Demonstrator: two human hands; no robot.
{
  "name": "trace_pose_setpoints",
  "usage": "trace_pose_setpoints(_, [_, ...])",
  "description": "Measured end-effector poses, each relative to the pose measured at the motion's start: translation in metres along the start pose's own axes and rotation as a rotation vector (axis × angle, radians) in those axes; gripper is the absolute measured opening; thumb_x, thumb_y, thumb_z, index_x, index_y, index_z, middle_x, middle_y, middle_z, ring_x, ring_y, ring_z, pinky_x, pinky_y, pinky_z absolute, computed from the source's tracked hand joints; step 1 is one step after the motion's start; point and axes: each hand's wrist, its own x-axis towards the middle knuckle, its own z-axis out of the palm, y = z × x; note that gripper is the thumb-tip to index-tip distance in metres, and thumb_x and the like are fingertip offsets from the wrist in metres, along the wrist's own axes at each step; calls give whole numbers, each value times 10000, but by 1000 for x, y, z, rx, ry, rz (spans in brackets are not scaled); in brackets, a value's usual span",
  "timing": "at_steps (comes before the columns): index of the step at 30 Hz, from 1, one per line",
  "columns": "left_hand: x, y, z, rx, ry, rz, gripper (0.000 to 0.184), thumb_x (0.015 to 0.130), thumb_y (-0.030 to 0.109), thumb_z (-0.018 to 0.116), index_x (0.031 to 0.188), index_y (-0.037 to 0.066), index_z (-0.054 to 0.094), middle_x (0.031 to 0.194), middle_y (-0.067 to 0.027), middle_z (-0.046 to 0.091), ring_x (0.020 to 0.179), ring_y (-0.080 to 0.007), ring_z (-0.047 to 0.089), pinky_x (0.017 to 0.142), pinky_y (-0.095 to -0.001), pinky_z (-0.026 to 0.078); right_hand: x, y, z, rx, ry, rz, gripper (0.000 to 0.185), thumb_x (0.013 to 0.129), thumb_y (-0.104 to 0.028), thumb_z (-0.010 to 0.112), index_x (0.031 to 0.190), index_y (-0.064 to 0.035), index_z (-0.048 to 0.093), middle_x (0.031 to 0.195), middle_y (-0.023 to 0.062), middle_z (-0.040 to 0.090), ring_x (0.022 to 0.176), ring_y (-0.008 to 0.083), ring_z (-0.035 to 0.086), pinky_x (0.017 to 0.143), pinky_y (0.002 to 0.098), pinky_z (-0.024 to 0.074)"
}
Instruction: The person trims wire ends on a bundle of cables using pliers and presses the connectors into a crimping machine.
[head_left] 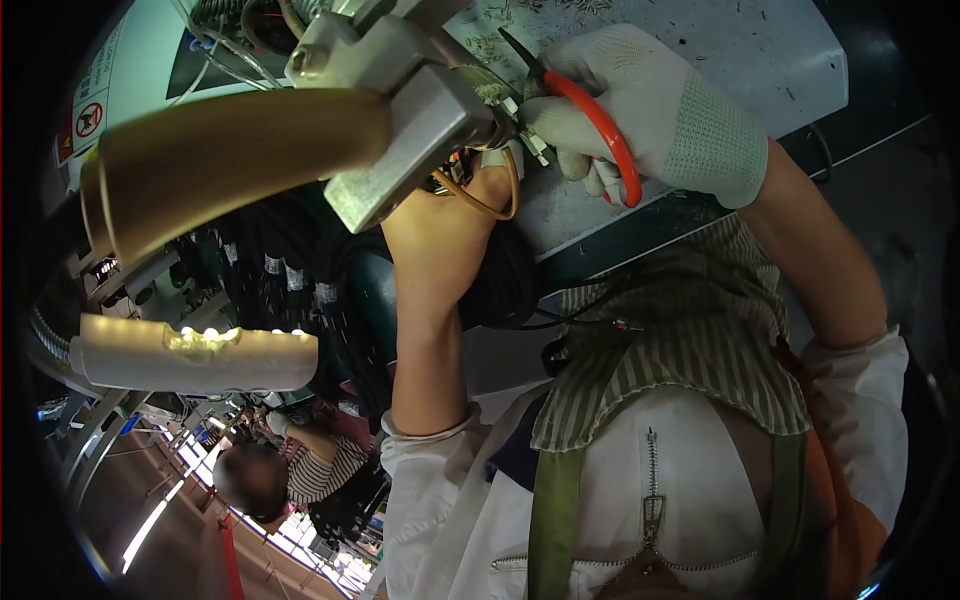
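Because my left hand point(445, 225) is partly hidden, I can't tell its grip, while my right hand point(645, 105) clasps red-handled pliers point(600, 118) at upper centre, probably positioning brown wire point(517, 190), with steady alignment needed next.

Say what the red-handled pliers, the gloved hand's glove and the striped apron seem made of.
Pliers: the grips look like plastic, smooth and bright red with a slight shine; the dark tip is probably metal.
Glove: matte knit fabric, judging by the cuff's visible stitches; fibre unclear.
Apron: woven cloth, perhaps cotton, matte with soft folds.
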Motion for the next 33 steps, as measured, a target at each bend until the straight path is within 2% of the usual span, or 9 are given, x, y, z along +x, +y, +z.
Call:
trace_pose_setpoints(4, [1, 2, 6, 40, 4, 99, 109, 759, -29, 612, 764, 33, 522, 650, 31, 501, 527, -43, 442, 465, -208, 347, -2, -4, -6, 34, 2, 92, 260, 836, -235, 598, 802, 23, 585, 550, 60, 568, 451, 110, 566, 415, 228, 456])
trace_pose_setpoints(13, [-7, -3, -2, -417, -127, -214, 106, 800, 110, 592, 810, 24, 531, 662, -27, 532, 595, -118, 517, 520, -247, 385, -11, -22, -4, 142, 48, 240, 200, 804, -213, 628, 795, -16, 588, 576, 65, 552, 525, 175, 576, 491, 281, 456])
trace_pose_setpoints(16, [-26, 7, 1, -449, 136, -298, 199, 871, 141, 547, 947, -43, 552, 747, -101, 584, 639, -189, 569, 592, -304, 498, -35, -43, -15, 248, 51, 378, 180, 791, -204, 639, 792, -31, 589, 586, 67, 546, 552, 200, 580, 519, 301, 456])
trace_pose_setpoints(17, [-32, -1, -14, -340, 69, -250, 206, 894, 135, 525, 972, -55, 543, 723, -90, 563, 591, -178, 550, 612, -333, 522, -45, -51, -19, 248, 49, 430, 174, 787, -201, 643, 791, -36, 589, 589, 67, 544, 561, 208, 581, 529, 308, 456])
trace_pose_setpoints(19, [-56, 6, -23, -589, -27, -270, 199, 898, 132, 523, 965, -55, 535, 662, -68, 525, 540, -147, 520, 580, -328, 510, -65, -34, -24, -368, 169, 52, 143, 822, -135, 582, 843, 5, 562, 541, 62, 487, 445, 97, 451, 437, 262, 374])
trace_pose_setpoints(20, [-66, 11, -27, -679, -115, -302, 140, 893, 61, 547, 971, -55, 535, 684, -63, 544, 546, -126, 521, 568, -322, 496, -74, -39, -25, -520, 143, 210, 176, 790, -138, 617, 901, -3, 596, 563, 72, 488, 473, 105, 455, 471, 268, 377])
trace_pose_setpoints(24, [-85, 27, -18, -455, -343, -416, 301, 775, -62, 653, 1049, -17, 536, 850, -48, 585, 733, -104, 567, 663, -266, 484, -75, -73, 3, -305, 158, 128, 320, 773, -180, 659, 1063, -49, 629, 603, 63, 548, 507, 126, 532, 496, 264, 415])
trace_pose_setpoints(27, [-86, 29, -8, -378, -401, -256, 378, 755, -64, 673, 1097, -16, 521, 993, -30, 583, 910, -73, 538, 776, -227, 457, -75, -68, 21, -255, 28, -97, 184, 746, -196, 677, 804, -54, 575, 570, 104, 515, 501, 287, 551, 475, 321, 422])
trace_pose_setpoints(33, [-95, 30, -17, -415, -301, -215, 318, 757, -85, 620, 1048, -16, 513, 1006, -59, 572, 894, -97, 549, 769, -231, 456, -78, -71, 21, 20, 32, 193, 197, 778, -185, 640, 764, -12, 545, 543, 97, 520, 453, 210, 546, 455, 317, 410])
